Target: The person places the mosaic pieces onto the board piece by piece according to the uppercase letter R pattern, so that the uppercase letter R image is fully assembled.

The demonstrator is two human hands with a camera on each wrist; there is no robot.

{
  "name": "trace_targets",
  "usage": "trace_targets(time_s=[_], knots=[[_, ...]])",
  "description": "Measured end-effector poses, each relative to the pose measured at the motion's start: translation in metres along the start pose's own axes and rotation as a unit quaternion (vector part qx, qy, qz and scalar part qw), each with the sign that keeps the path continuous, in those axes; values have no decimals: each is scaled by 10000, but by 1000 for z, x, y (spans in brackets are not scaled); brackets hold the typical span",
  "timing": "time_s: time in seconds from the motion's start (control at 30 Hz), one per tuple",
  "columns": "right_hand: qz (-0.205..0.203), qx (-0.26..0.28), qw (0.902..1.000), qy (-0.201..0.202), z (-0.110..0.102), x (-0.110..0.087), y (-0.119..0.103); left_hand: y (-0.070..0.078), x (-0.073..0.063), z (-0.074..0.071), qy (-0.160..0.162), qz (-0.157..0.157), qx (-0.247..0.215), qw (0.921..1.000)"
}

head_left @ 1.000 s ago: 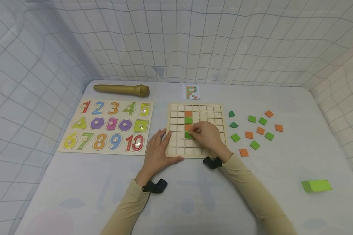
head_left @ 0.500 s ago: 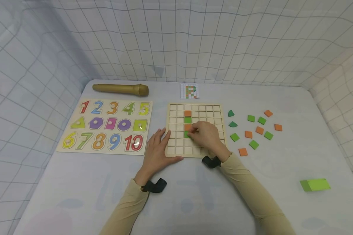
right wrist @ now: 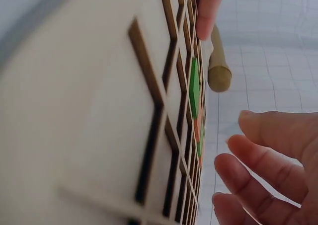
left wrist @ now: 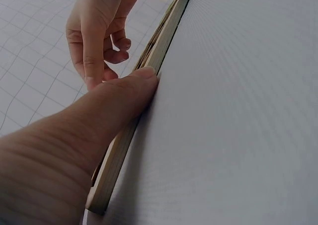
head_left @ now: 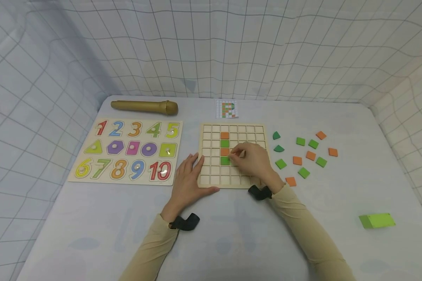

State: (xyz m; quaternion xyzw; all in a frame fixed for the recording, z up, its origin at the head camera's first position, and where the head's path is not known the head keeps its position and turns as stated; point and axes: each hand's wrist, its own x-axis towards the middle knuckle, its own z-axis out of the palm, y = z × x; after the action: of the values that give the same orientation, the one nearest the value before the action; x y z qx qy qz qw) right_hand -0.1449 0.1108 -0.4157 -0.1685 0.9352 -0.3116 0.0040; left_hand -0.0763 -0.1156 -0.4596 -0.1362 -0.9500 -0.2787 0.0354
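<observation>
A wooden grid board (head_left: 211, 169) lies in the middle of the table, with one column holding an orange tile (head_left: 224, 135), a green tile (head_left: 224, 143), another orange tile (head_left: 224, 152) and a nearer green tile (head_left: 225, 160). My left hand (head_left: 187, 181) rests at the board's front left corner, fingers straight along the side. Its thumb (left wrist: 124, 93) presses the front edge in the left wrist view. Just right of the nearer green tile, my right hand (head_left: 252, 160) hovers over the board. In the right wrist view its fingers (right wrist: 238, 173) are loosely bent and hold nothing.
Loose orange squares (head_left: 297, 160), green squares (head_left: 304, 172) and dark green quarter-circles (head_left: 278, 148) lie right of the board. A pattern card (head_left: 227, 109) is behind it. Left stand a number puzzle (head_left: 126, 156) and a gold microphone (head_left: 144, 107). A green block (head_left: 377, 221) sits front right.
My right hand has drawn back slightly to the right from the nearer green tile, which now shows whole in its cell. The left hand has stayed at the corner.
</observation>
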Motion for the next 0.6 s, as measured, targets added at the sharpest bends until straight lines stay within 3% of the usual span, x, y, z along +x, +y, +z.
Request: trace_targets(time_s=[0.27,0.6], knots=[[-367,155,9934,1075,-18,-3,18,0,0,0,31,29,-35,10000],[15,23,9782,2076,-38,-9,47,0,0,0,2,-21,-72,10000]])
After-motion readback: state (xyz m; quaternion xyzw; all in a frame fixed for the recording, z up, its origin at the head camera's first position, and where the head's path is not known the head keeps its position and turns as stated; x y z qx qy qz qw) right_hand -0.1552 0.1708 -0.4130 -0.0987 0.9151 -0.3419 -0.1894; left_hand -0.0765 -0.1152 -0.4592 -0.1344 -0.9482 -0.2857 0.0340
